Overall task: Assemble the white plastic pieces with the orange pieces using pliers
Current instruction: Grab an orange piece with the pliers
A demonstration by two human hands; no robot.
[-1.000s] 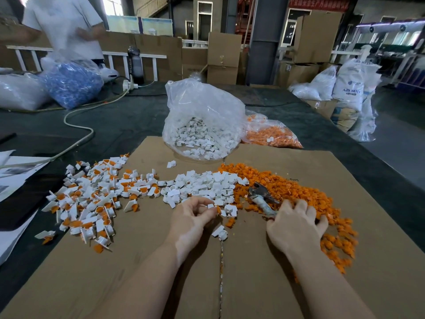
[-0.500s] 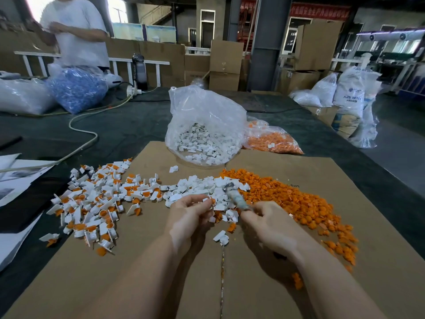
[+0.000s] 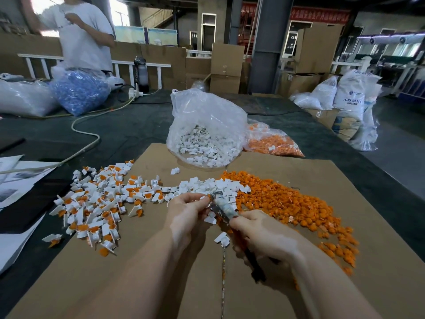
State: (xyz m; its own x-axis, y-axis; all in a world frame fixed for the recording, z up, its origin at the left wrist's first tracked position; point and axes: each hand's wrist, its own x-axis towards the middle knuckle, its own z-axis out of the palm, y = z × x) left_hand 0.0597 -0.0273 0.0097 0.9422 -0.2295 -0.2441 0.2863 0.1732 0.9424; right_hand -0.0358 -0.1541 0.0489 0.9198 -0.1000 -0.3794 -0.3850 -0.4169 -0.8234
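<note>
My left hand (image 3: 187,211) pinches a small white piece with an orange piece (image 3: 207,198) at its fingertips, above the cardboard. My right hand (image 3: 262,233) grips the pliers (image 3: 222,207) by the handles, and their jaws meet the piece held in my left hand. A heap of loose white pieces (image 3: 213,186) lies just behind my hands. Loose orange pieces (image 3: 287,201) spread to the right. Joined white-and-orange pieces (image 3: 99,199) are scattered on the left.
A cardboard sheet (image 3: 149,261) covers the dark table. A clear bag of white pieces (image 3: 204,134) and a bag of orange pieces (image 3: 271,143) stand behind. A cable (image 3: 85,132), papers (image 3: 16,176) and a blue-filled bag (image 3: 80,93) lie left. A person (image 3: 82,35) stands far left.
My right hand lifted the pliers off the orange heap and swung them left to the piece in my left hand. My left hand stayed in place holding its piece.
</note>
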